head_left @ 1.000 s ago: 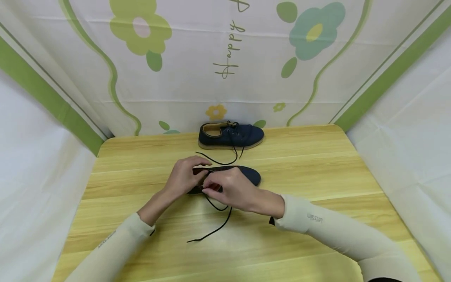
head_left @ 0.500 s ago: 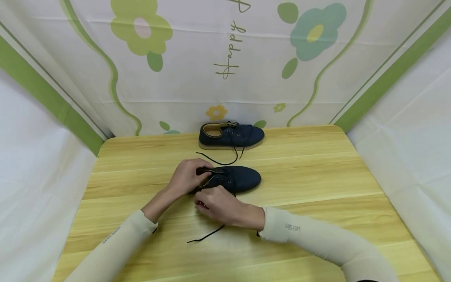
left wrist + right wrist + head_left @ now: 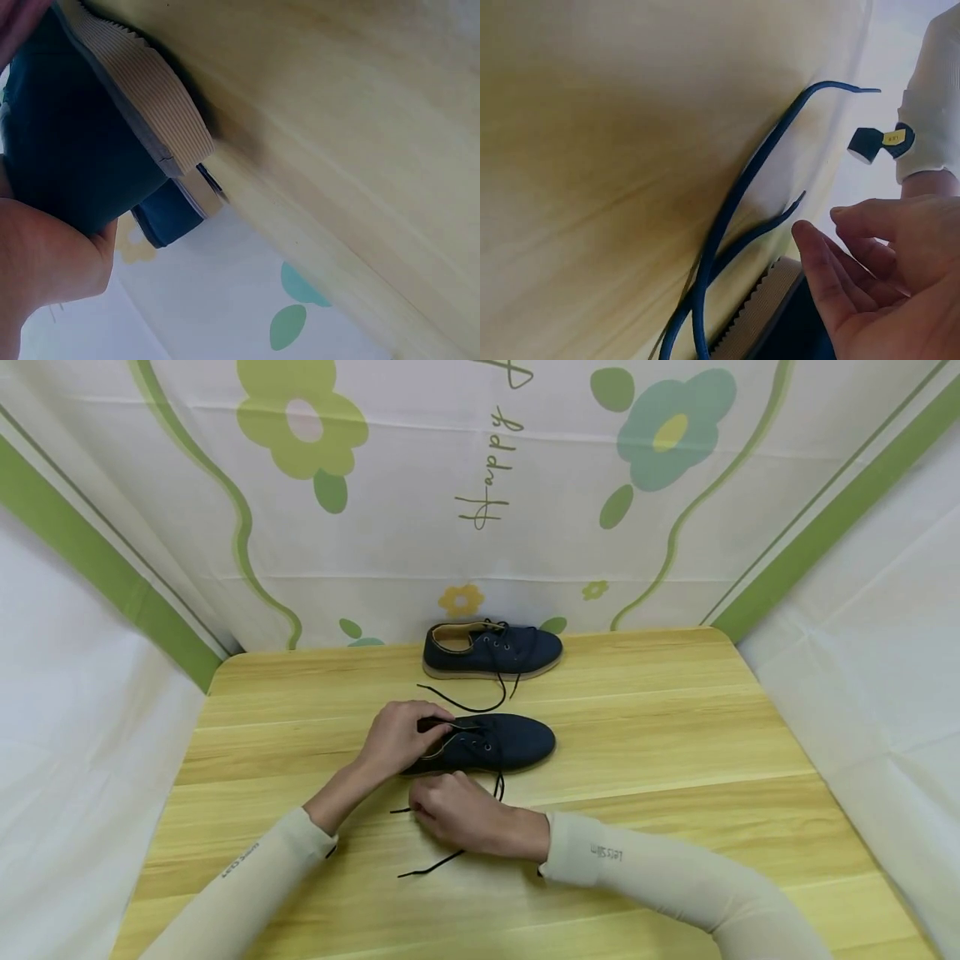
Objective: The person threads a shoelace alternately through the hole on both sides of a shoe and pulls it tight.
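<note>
A navy lace-up shoe (image 3: 525, 739) lies on the table with its toe to the right. My left hand (image 3: 397, 739) grips the side of its opening, thumb inside and fingers over the far side. The left wrist view shows that hand (image 3: 52, 255) against the dark shoe upper (image 3: 75, 142) above a ribbed tan sole. My right hand (image 3: 461, 810) is just in front of the shoe, over the loose dark laces (image 3: 431, 867). In the right wrist view, the right hand's thumb and fingertips stand apart with nothing between them, beside the two lace ends (image 3: 742, 180).
Behind lies a matching navy shoe (image 3: 540, 647), laces trailing forward, at the table's back edge. A white flower-print curtain (image 3: 405, 518) hangs behind the wooden table (image 3: 660, 727). White cloth walls stand on both sides.
My right hand has drawn back from the shoe's opening toward the body. A lace end now shows on the table left of it. My left hand has barely moved.
</note>
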{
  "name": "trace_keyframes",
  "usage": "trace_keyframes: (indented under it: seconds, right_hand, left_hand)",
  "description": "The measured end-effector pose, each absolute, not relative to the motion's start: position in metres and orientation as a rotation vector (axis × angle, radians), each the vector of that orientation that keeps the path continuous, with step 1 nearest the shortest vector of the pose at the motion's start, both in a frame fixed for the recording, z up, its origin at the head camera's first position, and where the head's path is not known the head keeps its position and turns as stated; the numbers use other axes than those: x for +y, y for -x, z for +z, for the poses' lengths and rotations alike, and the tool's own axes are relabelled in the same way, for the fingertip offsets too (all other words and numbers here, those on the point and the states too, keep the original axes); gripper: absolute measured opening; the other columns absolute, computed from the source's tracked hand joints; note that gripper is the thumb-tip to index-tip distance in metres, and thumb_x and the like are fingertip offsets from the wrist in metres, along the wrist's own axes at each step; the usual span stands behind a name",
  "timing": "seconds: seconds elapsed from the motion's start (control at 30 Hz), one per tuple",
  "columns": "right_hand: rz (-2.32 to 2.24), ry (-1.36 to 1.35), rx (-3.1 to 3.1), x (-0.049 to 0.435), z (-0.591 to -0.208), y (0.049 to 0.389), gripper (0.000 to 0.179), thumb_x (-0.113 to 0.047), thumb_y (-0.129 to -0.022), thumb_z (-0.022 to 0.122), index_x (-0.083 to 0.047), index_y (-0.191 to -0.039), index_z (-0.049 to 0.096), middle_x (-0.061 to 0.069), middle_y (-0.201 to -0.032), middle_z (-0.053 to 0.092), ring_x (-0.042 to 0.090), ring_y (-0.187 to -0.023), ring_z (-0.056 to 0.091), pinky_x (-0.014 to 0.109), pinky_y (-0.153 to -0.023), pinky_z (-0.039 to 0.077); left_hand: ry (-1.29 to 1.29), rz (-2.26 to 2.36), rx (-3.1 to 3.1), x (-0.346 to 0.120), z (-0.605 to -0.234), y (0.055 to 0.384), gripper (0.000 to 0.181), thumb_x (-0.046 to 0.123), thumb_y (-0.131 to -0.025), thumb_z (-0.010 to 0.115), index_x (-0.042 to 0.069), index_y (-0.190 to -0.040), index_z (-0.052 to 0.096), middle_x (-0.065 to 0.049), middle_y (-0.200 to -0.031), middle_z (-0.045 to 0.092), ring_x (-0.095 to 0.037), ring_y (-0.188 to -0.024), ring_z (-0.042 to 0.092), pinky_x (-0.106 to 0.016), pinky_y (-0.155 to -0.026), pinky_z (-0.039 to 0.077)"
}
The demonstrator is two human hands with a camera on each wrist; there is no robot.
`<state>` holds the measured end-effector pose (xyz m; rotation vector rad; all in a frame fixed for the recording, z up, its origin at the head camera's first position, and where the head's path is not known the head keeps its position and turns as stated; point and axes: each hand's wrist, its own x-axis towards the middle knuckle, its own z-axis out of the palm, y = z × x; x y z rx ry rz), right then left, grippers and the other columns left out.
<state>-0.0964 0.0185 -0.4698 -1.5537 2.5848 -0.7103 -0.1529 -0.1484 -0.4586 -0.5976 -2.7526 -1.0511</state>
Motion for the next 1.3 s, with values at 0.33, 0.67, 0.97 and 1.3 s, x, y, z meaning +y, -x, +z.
trace_keyframes:
  seconds: [0.33,0.67,0.97,1.3]
  right_hand:
    - [-0.539,1.647,2.489,0.023,-0.469,0.081,0.01,-0.016,-0.101,0.068,-0.019,-0.101,0.077,-0.009,-0.095,0.073,-0.002,-0.08,0.067,0.016,-0.066,0.052]
    - [-0.459,1.677,2.368,0.023,-0.472,0.068,0.014,-0.03,-0.103,0.067,-0.023,-0.106,0.078,-0.014,-0.098,0.07,-0.006,-0.083,0.061,0.013,-0.066,0.05]
    - [-0.352,1.818,2.362,0.019,-0.478,0.057,0.01,-0.029,-0.104,0.071,-0.025,-0.11,0.079,-0.013,-0.098,0.069,-0.001,-0.09,0.064,0.013,-0.074,0.051]
    - [-0.425,1.806,2.402,0.025,-0.482,0.057,0.01,-0.027,-0.103,0.073,-0.025,-0.105,0.083,-0.014,-0.091,0.071,-0.003,-0.083,0.067,0.011,-0.072,0.051]
  left_hand:
    - [0.618,-1.05,-2.744,-0.148,-0.458,0.153,0.011,0.015,-0.094,0.083,0.014,-0.104,0.085,-0.003,-0.104,0.082,-0.023,-0.096,0.077,-0.044,-0.084,0.062]
    - [0.606,-1.046,-2.755,-0.148,-0.458,0.152,0.011,0.016,-0.095,0.082,0.014,-0.105,0.085,-0.003,-0.105,0.081,-0.023,-0.096,0.077,-0.045,-0.084,0.062]
    - [0.604,-1.031,-2.76,-0.148,-0.458,0.152,0.011,0.016,-0.095,0.082,0.015,-0.105,0.085,-0.003,-0.104,0.081,-0.022,-0.093,0.076,-0.043,-0.08,0.061]
    - [0.595,-1.037,-2.768,-0.148,-0.459,0.152,0.011,0.016,-0.095,0.083,0.015,-0.105,0.085,-0.002,-0.104,0.081,-0.022,-0.092,0.076,-0.043,-0.079,0.061]
